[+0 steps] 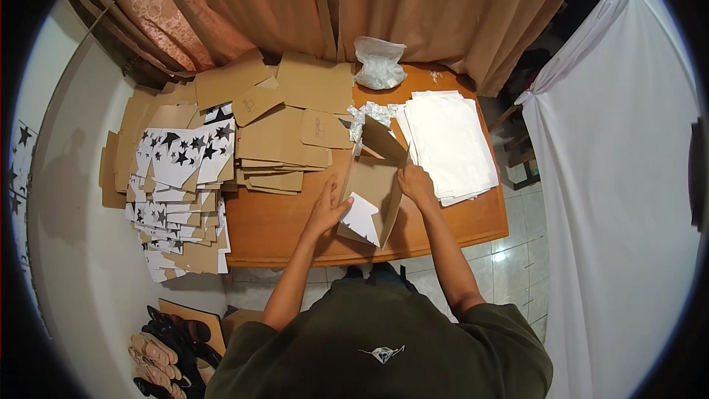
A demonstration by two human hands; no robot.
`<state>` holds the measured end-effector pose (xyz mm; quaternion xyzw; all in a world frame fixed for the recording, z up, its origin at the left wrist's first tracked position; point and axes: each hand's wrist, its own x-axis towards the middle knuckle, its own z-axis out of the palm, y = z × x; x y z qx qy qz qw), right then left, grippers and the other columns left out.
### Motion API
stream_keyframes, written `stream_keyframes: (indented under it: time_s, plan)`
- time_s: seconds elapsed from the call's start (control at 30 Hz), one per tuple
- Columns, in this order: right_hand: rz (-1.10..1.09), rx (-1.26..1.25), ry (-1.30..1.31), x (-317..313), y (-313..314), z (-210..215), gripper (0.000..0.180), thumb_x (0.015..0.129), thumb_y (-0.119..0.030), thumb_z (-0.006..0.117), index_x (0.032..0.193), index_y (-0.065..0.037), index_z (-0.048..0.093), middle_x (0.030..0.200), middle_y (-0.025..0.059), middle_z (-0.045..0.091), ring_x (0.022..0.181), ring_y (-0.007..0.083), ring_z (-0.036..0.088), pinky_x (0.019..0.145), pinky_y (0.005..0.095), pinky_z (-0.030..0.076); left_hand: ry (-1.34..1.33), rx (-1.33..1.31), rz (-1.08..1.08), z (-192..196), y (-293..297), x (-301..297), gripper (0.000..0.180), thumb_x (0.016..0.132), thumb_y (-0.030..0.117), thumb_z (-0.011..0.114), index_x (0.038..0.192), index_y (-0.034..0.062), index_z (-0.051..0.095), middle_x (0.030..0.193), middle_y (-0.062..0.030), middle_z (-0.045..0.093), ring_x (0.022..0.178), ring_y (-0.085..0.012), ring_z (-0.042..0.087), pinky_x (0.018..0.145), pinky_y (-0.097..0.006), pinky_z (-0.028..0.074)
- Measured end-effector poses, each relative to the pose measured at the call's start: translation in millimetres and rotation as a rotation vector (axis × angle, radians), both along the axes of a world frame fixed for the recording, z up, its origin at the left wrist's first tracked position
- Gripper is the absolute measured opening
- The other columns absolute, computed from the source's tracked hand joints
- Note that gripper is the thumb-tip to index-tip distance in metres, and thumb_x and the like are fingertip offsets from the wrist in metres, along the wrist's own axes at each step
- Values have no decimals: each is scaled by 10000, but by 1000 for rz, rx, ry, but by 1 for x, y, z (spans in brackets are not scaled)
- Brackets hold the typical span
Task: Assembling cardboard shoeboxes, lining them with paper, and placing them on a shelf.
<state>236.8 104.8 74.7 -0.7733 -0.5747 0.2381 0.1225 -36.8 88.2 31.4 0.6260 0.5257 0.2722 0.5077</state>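
A partly folded cardboard box (371, 179) stands open near the table's front edge, its side panels raised. A white panel (361, 216) with a jagged edge shows at its near end. My left hand (327, 209) holds the box's left side, with the thumb over the edge. Closed round the top edge of the right side panel is my right hand (416, 183); its fingertips are partly hidden. Left of the box lie stacked flat brown cardboard pieces (275, 138). To the right is a pile of white paper sheets (449, 144).
A tall stack of white cardboard pieces with black stars (177, 155) leans over the table's left end. Behind the box are a clear plastic bag (379, 63) and small silvery packets (378, 112). Brown curtains hang behind the wooden table (269, 240). Shoes (155, 358) stand at lower left.
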Motion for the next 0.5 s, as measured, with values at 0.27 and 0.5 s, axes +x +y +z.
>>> stream_keyframes:
  time_s: [0.27,0.5]
  plan:
    - [12,39,-89,2,9,-5,391,975,-288,511,1164,52,556,963,298,698,897,480,693,809,560,555,182,97,-74,-9,-39,22,845,837,34,603,1580,94,204,1301,-327,575,1221,-458,584,1032,-465,459]
    - [94,66,109,-2,-4,-42,799,974,-502,545,1555,-16,292,1227,350,580,1105,492,621,902,549,525,192,141,-99,-4,-47,43,977,836,80,651,1621,112,71,1532,-323,337,1412,-492,356,1152,-509,358]
